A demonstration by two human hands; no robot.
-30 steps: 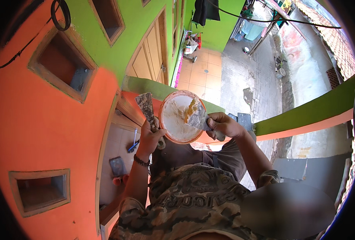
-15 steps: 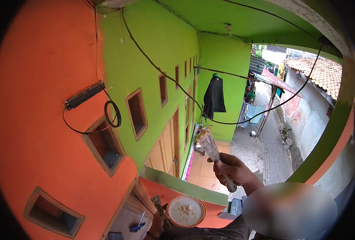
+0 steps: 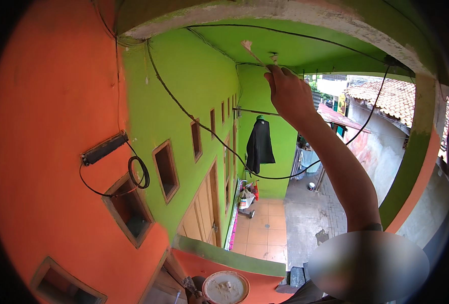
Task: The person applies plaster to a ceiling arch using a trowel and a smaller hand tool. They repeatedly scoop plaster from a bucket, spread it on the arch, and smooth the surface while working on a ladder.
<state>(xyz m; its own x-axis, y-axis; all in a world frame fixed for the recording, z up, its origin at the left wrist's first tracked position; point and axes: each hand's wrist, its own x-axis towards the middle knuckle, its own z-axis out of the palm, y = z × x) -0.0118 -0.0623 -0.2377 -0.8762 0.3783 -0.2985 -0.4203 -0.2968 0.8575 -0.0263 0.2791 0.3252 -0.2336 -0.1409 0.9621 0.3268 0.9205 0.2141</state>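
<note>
My right hand [image 3: 291, 96] is raised high at upper centre, fingers closed round a putty knife [image 3: 257, 58]. Its blade shows nearly edge-on, with a pale dab of paste at the tip, below the green ceiling. At the bottom edge is a round bucket [image 3: 248, 290] with whitish paste inside. Beside the bucket, my left hand [image 3: 198, 299] is mostly cut off by the picture's edge. It is closed on a second putty knife [image 3: 188, 283], whose stained blade points up and left.
A rough concrete beam [image 3: 305, 19] arches overhead. One black cable [image 3: 204, 129] sags across the view. On the left are an orange wall [image 3: 57, 126] and a green wall [image 3: 184, 81] with small framed openings. A dark jacket [image 3: 260, 144] hangs farther back, above a tiled floor [image 3: 265, 220].
My right hand has risen from beside the bucket's upper right to near the ceiling, carrying the putty knife. The bucket and left hand sit lower in the picture as the view tilted up.
</note>
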